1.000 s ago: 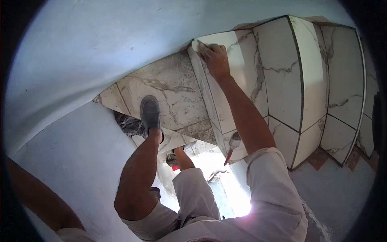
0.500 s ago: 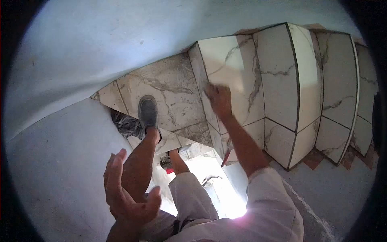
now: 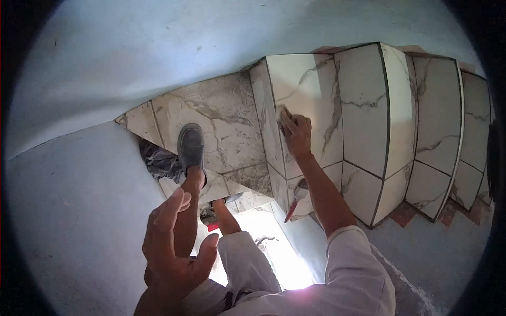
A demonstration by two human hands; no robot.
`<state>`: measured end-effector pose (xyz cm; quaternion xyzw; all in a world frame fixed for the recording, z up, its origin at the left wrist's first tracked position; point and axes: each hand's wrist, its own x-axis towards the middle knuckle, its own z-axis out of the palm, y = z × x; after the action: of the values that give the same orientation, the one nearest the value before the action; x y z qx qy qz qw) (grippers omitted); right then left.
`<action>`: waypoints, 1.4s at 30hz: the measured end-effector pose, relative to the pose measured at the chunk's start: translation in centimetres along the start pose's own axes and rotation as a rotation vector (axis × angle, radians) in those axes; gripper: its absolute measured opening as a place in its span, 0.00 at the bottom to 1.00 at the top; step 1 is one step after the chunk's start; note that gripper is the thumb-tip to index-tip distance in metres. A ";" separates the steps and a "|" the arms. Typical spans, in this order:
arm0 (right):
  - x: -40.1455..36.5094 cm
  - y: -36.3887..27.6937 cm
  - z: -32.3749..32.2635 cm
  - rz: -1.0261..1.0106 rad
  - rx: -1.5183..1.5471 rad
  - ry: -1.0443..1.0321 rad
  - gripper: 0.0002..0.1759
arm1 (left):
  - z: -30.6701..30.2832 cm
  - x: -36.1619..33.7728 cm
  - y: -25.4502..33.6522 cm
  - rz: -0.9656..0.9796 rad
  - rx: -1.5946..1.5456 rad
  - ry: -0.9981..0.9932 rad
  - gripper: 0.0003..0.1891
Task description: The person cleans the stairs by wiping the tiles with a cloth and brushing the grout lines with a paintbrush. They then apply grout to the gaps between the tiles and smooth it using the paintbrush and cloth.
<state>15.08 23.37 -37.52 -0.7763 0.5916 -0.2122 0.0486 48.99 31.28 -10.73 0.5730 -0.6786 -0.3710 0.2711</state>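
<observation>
My right hand (image 3: 298, 132) is closed on a small pale wad (image 3: 284, 112), perhaps a sponge or rag, too small to tell. It presses this against the front edge of a marble-patterned stair tile (image 3: 303, 84). Just below that forearm lies a red-handled tool (image 3: 297, 201) with a flat metal blade, on the same step. My left hand (image 3: 176, 247) is raised over my leg near the wall, its fingers stretched and the thumb apart, with nothing in it.
More tiled steps (image 3: 361, 105) with dark joints rise to the right. My shoe (image 3: 191, 145) stands on a dusty tile landing. Beside it, a dark crumpled bag (image 3: 161, 163) fills a gap by the wall (image 3: 79, 210). Bright light comes from below.
My right hand has shifted slightly right and down along the step edge, and the pale wad now shows. More of the red-handled tool is visible. My left hand has stayed open.
</observation>
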 end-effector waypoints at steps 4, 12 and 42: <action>10.4 0.8 4.4 0.032 -0.260 0.095 0.24 | 0.1 0.4 1.1 -0.023 0.050 -0.026 0.34; -9.2 -3.9 -0.5 0.144 -0.153 -0.033 0.27 | -0.8 0.8 -0.1 -0.029 0.064 0.013 0.32; 9.9 -2.5 6.0 0.406 -0.415 -0.008 0.38 | -1.4 0.3 -0.2 -0.080 0.031 -0.139 0.32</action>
<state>21.71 13.77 -39.48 -0.6364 0.7653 -0.0695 -0.0674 50.15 30.71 -10.08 0.5767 -0.6781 -0.4098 0.1995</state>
